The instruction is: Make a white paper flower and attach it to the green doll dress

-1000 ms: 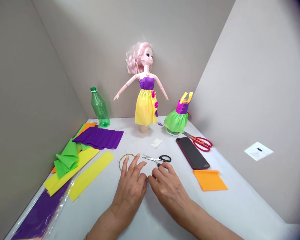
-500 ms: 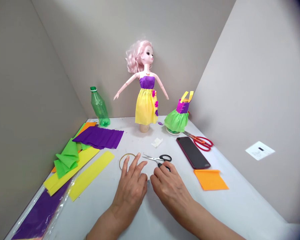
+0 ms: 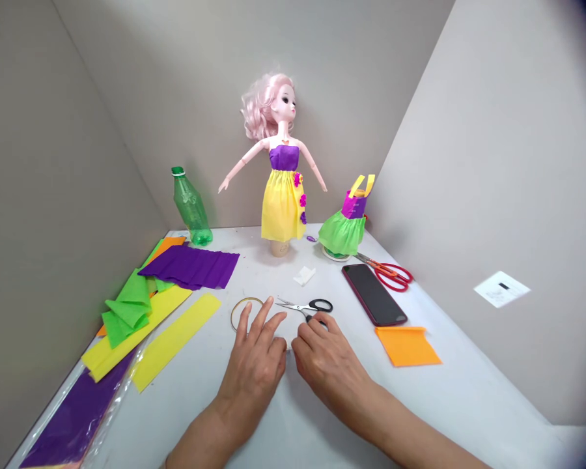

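My left hand (image 3: 256,361) lies flat on the white table (image 3: 293,423) with its fingers stretched out and nothing in it. Its fingertips end beside a thin ring of tape (image 3: 247,312). My right hand (image 3: 329,365) is next to it, fingers bent and close together. Those fingertips cover the lower black handle loop of the small scissors (image 3: 305,306), which lie flat on the table with the blades pointing left.
At the back stand a doll in a purple and yellow paper dress (image 3: 280,176), a green bottle (image 3: 190,208) and a small green paper dress (image 3: 344,228). Right: a phone (image 3: 374,293), red scissors (image 3: 390,273), orange paper (image 3: 407,345). Left: purple, green and yellow crepe paper (image 3: 176,339).
My right hand has shifted a little toward the small scissors and its fingertips now cover the lower handle loop. My left hand has stayed flat. The view has tilted slightly.
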